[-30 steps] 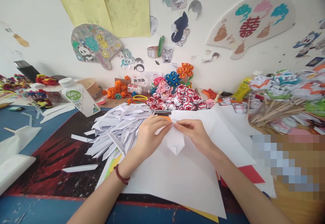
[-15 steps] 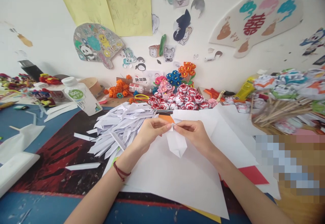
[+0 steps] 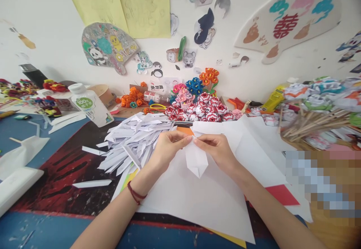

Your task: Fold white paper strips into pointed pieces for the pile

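Observation:
My left hand and my right hand meet at the middle of the table, both pinching the top edge of a small folded white paper piece. Its pointed tip hangs down toward me. The piece is held just above a large white paper sheet spread on the table. A heap of several folded white paper pieces lies just left of my left hand. A red cord bracelet is on my left wrist.
Red-and-white paper roses and coloured paper flowers stand at the back by the wall. A white bottle leans at the back left. Paper flowers on wooden sticks fill the right side. A red sheet lies under the white paper.
My hands have kept pinching the small folded piece, and it has sunk a little lower. The view has drifted slightly.

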`<state>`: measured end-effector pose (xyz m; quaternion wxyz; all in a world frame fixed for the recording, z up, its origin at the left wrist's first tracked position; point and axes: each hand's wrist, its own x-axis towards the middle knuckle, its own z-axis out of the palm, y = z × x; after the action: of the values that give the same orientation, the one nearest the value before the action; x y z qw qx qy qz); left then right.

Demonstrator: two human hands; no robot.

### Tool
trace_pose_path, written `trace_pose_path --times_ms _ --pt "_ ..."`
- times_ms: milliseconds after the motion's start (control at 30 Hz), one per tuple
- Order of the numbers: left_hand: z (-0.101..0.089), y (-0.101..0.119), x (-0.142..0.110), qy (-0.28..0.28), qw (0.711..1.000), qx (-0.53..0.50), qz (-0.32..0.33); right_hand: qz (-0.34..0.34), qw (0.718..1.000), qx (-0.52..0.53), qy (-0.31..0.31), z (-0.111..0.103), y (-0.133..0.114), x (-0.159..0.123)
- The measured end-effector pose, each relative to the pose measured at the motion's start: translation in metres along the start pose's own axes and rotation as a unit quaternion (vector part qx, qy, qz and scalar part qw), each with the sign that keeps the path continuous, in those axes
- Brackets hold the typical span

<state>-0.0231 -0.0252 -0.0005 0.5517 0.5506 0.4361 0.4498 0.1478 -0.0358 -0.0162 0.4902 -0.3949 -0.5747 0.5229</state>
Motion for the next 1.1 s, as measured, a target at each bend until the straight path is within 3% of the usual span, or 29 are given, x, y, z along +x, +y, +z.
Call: trace_pose_path --times_ms 700,1100 --pt "0.0041 0.0002 -0.0034 0.042 0.999 -0.014 0.012 0.026 0.999 0.026 0.009 0.0029 0.0059 0.0001" --pt "-0.0042 0.0045 -0.0003 -0.019 0.999 0.044 0.008 0.021 1.0 -0.012 0.001 0.0017 -0.0013 -0.0001"
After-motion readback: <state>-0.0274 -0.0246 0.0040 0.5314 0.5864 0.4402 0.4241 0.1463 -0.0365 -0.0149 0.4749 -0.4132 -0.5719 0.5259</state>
